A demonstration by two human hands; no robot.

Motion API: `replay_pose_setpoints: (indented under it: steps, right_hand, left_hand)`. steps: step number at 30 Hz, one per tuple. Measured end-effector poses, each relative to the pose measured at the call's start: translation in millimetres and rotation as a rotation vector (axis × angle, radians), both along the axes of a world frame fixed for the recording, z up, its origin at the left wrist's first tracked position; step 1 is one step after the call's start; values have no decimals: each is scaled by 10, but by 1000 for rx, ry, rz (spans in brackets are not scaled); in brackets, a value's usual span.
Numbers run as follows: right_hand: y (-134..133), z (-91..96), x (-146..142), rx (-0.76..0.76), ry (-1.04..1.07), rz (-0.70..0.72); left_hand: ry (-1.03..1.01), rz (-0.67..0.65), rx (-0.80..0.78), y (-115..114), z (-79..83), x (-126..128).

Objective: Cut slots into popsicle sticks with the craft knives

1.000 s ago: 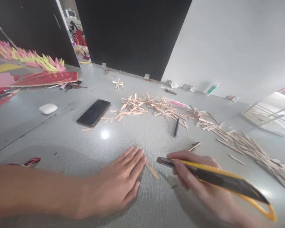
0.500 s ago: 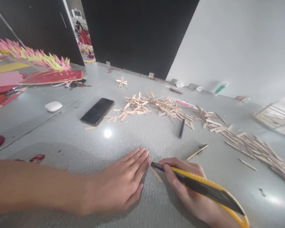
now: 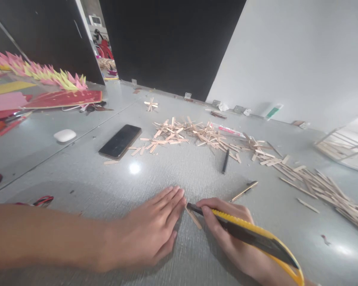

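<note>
My left hand (image 3: 153, 228) lies flat on the grey table, fingers stretched out together. Beside its fingertips is a small wooden craft stick (image 3: 194, 219), part of which may be hidden under the fingers. In my right hand (image 3: 231, 234) is a yellow and black utility knife (image 3: 256, 236), gripped near its front end. The knife's tip meets the stick close to my left fingers; how the blade sits against the wood is too small to tell. Behind my right hand lies a gold-coloured pen (image 3: 244, 191).
Cut wooden pieces (image 3: 173, 131) lie heaped across the table, and longer sticks (image 3: 331, 196) are piled at the right. A phone (image 3: 120, 141), a white case (image 3: 65, 136) and a black marker (image 3: 225, 161) lie beyond my hands. Pink and yellow folded paper (image 3: 47, 73) stands at the far left.
The view has shifted slightly, moving everything a little left in the picture. Both hands, the knife and the stick keep nearly the same positions relative to one another.
</note>
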State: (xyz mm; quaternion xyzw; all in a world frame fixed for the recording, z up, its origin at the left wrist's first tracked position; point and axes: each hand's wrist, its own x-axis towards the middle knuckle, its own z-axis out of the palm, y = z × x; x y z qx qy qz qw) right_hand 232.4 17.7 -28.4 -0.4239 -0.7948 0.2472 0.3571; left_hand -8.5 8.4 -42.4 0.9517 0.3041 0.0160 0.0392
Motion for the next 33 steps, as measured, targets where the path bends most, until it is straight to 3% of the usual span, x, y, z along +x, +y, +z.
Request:
replay_pose_setpoints:
  steps: [12, 20, 26, 33]
  right_hand:
    - [-17, -17, -17, -3, 22, 24]
    - [-13, -138, -1, -100, 26, 63]
    - [29, -74, -52, -229, 33, 69]
    - [48, -76, -59, -271, 41, 45]
  left_hand:
    - [-12, -14, 27, -4, -23, 3]
    - [5, -18, 51, -13, -46, 15]
    - [-8, -17, 52, -14, -52, 15]
    - [-3, -11, 54, -22, -20, 26]
